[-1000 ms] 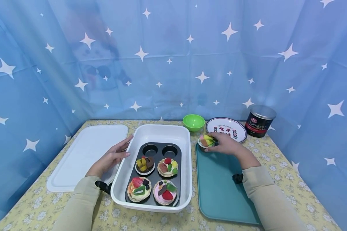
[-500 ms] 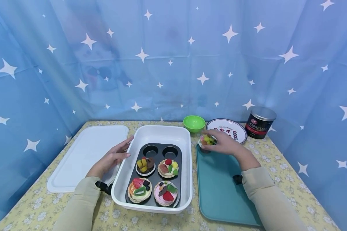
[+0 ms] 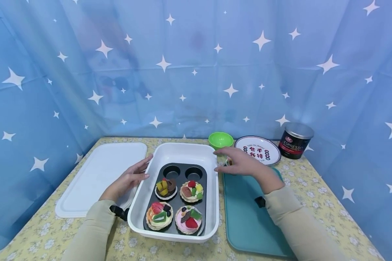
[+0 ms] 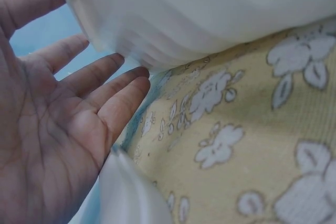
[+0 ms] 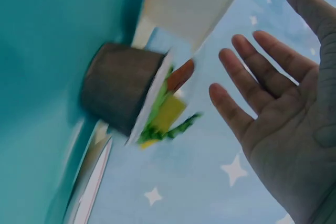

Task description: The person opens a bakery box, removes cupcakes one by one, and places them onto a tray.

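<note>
My left hand (image 3: pixel 125 181) is held with fingers loosely straight at the left wall of a white deep plastic container (image 3: pixel 186 153). My right hand (image 3: pixel 243 165) has its fingers apart, the fingertips at the container's right rim. Behind it, mostly hidden in the head view, a toy cupcake (image 5: pixel 123 87) with fruit topping stands on the teal tray (image 3: pixel 249 217); the right wrist view shows the right hand (image 5: pixel 283 98) apart from it. Inside the container lies a dark muffin tin (image 3: pixel 183 174), with several toy cupcakes (image 3: pixel 186 192) in its front cups and two bare cups at the back.
A white lid (image 3: pixel 101 177) lies left of the container. Along the back stand a green bowl (image 3: pixel 220 139), a white plate (image 3: pixel 268 150) with red lettering and a black espresso can (image 3: pixel 294 143). A blue starred curtain (image 3: pixel 196 72) closes off the back and sides.
My right hand has let go of the toy cupcake on the tray's far left corner and moved left to the container's right rim. My left hand has stayed in place.
</note>
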Motion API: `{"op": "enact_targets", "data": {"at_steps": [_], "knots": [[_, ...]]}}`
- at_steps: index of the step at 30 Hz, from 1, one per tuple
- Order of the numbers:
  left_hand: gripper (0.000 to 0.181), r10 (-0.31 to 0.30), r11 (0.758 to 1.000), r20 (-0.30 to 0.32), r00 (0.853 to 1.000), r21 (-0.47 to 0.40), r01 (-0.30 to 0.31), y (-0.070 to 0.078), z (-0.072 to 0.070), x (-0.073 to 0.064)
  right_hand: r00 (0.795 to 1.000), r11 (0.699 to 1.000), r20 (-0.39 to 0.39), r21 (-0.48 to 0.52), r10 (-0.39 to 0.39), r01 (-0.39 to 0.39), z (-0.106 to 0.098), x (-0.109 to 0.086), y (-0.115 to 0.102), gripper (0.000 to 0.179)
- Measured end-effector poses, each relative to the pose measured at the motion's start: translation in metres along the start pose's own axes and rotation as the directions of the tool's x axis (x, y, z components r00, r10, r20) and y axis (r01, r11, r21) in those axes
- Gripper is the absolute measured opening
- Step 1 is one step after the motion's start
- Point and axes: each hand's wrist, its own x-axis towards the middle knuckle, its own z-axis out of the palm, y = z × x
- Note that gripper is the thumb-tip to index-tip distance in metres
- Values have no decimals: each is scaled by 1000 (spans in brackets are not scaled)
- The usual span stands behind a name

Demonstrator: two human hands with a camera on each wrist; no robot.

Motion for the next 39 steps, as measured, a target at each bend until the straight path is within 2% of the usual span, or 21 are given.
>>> {"op": "enact_targets", "data": {"at_steps": [2, 7, 13, 18, 26, 39], "knots": [[76, 0, 1000, -1, 1000, 2, 0, 0, 0, -1, 999, 999, 23, 4, -33, 33, 3, 4, -6, 64], [75, -20, 1000, -18, 1000, 12, 21, 1, 1, -1, 991, 998, 125, 12, -56, 55, 15, 12, -29, 68], [76, -28, 999, -30, 999, 37, 29, 0, 2, -1, 967, 997, 243, 35, -76, 69, 32, 15, -50, 67], [75, -43, 998, -42, 998, 45, 45, 1, 4, -1, 945, 996, 315, 39, -88, 79, 48, 15, -57, 74], [76, -44, 998, -44, 998, 43, 45, 2, 1, -2, 952, 992, 291, -62, -90, 113, 63, 12, -62, 82], [76, -13, 999, -28, 1000, 35, 14, -5, -2, 1, 955, 989, 287, -99, -75, 108, 64, 9, -72, 74]]}}
